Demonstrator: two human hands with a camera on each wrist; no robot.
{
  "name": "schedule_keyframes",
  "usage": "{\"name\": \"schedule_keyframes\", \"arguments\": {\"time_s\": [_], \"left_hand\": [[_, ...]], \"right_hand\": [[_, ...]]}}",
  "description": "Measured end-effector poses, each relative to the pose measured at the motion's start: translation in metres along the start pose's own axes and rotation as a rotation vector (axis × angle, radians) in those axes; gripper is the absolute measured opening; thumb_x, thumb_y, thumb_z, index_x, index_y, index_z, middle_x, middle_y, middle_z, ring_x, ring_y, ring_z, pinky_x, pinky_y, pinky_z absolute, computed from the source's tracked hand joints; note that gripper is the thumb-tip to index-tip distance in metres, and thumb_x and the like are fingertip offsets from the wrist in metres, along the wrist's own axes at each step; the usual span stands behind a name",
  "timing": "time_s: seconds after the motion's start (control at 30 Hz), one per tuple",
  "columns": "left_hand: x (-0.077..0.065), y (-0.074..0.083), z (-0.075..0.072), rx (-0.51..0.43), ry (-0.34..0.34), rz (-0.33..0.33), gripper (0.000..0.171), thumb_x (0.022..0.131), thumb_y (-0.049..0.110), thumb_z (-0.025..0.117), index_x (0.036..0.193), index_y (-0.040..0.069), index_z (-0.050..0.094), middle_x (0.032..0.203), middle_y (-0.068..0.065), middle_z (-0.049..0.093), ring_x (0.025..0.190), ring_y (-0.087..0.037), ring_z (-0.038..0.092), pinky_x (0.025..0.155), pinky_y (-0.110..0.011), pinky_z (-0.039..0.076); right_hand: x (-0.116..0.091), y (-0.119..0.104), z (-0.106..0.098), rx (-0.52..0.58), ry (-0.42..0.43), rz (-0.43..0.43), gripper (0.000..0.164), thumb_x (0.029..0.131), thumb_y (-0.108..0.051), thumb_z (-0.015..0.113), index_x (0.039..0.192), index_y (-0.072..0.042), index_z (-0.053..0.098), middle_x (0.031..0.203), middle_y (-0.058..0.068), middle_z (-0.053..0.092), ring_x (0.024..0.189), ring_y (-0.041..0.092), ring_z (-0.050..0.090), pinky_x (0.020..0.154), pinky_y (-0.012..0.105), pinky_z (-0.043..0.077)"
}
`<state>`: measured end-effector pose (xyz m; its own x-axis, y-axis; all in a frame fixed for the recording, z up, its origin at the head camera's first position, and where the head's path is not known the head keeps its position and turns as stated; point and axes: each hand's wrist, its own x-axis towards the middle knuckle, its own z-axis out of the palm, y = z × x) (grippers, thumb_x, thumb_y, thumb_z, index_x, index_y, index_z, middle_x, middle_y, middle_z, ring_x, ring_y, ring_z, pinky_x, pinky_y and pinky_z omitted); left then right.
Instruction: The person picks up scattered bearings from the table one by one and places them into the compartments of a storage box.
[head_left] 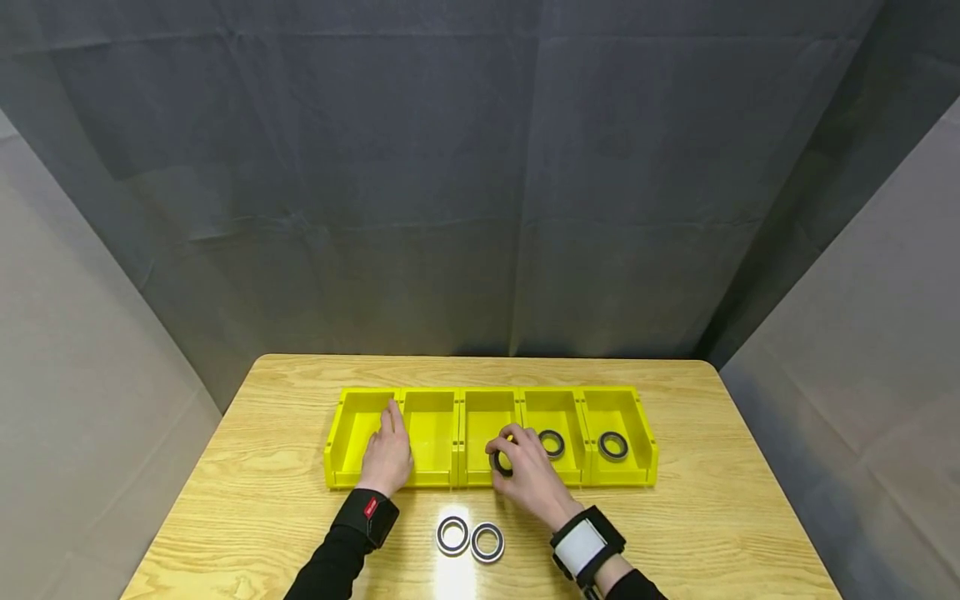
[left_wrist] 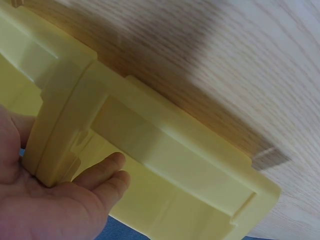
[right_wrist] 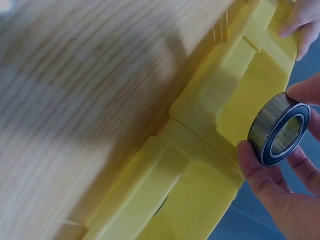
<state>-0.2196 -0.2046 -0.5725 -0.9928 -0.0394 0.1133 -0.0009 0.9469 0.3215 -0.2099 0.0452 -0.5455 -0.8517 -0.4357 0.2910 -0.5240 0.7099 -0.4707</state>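
My right hand (head_left: 532,477) pinches a ball bearing (right_wrist: 266,131), a metal ring with a dark seal, between thumb and fingertips. It holds the ring tilted above the middle compartment of a yellow bin row (head_left: 429,481). My left hand (head_left: 387,460) rests on the divider between the two leftmost compartments. In the left wrist view its thumb lies on one side of that wall and its nearly straight fingers (left_wrist: 111,175) on the other. One bearing (head_left: 552,444) lies in the second compartment from the right, another bearing (head_left: 613,446) in the rightmost.
Two more bearings lie side by side on the wooden table (head_left: 247,500) in front of the bins, a left one (head_left: 442,546) and a right one (head_left: 487,560). Dark grey cloth (head_left: 375,208) hangs behind the table, with lighter panels at both sides.
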Motion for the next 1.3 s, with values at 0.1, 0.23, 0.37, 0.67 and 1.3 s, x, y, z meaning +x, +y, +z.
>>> {"name": "schedule_keyframes", "arguments": {"time_s": [0.1, 0.23, 0.37, 0.67, 1.3], "left_hand": [[-0.001, 0.002, -0.002, -0.005, -0.005, -0.006, 0.074, 0.091, -0.003, 0.058, 0.152, -0.017, 0.019, 0.144, -0.037, 0.040, 0.100, -0.043, 0.064, 0.097, -0.054, 0.050], [0.000, 0.001, -0.002, -0.006, -0.020, -0.016, 0.074, 0.091, -0.004, 0.057, 0.153, -0.016, 0.018, 0.146, -0.037, 0.039, 0.101, -0.044, 0.064, 0.097, -0.054, 0.050], [0.001, 0.001, -0.002, -0.003, -0.019, -0.017, 0.073, 0.092, -0.004, 0.057, 0.153, -0.016, 0.018, 0.146, -0.037, 0.039, 0.101, -0.044, 0.064, 0.097, -0.054, 0.051], [0.000, -0.004, 0.006, -0.017, 0.018, -0.008, 0.073, 0.090, -0.005, 0.058, 0.151, -0.016, 0.020, 0.143, -0.037, 0.041, 0.099, -0.044, 0.063, 0.095, -0.055, 0.051], [0.003, -0.003, 0.005, -0.029, -0.052, -0.044, 0.077, 0.091, -0.004, 0.055, 0.155, -0.014, 0.013, 0.152, -0.036, 0.033, 0.106, -0.048, 0.060, 0.096, -0.055, 0.051]], "right_hand": [[0.005, -0.002, 0.001, -0.007, -0.015, -0.007, 0.026, 0.078, -0.009, 0.082, 0.102, -0.014, 0.073, 0.111, 0.007, 0.062, 0.102, 0.029, 0.055, 0.087, 0.046, 0.051], [0.010, -0.004, 0.002, -0.025, -0.037, -0.011, 0.026, 0.079, -0.010, 0.081, 0.104, -0.014, 0.073, 0.113, 0.008, 0.062, 0.104, 0.030, 0.055, 0.088, 0.046, 0.052], [0.014, -0.008, 0.002, -0.049, -0.044, -0.021, 0.027, 0.080, -0.011, 0.082, 0.105, -0.015, 0.073, 0.114, 0.007, 0.062, 0.103, 0.029, 0.055, 0.086, 0.043, 0.052], [0.030, -0.007, 0.012, -0.151, -0.070, -0.058, 0.021, 0.081, -0.007, 0.077, 0.102, -0.012, 0.073, 0.109, 0.010, 0.061, 0.099, 0.030, 0.054, 0.080, 0.040, 0.055], [0.054, -0.005, 0.039, -0.254, -0.297, 0.059, 0.017, 0.079, 0.009, 0.072, 0.082, -0.008, 0.070, 0.102, 0.016, 0.063, 0.095, 0.036, 0.057, 0.064, 0.038, 0.055]]}}
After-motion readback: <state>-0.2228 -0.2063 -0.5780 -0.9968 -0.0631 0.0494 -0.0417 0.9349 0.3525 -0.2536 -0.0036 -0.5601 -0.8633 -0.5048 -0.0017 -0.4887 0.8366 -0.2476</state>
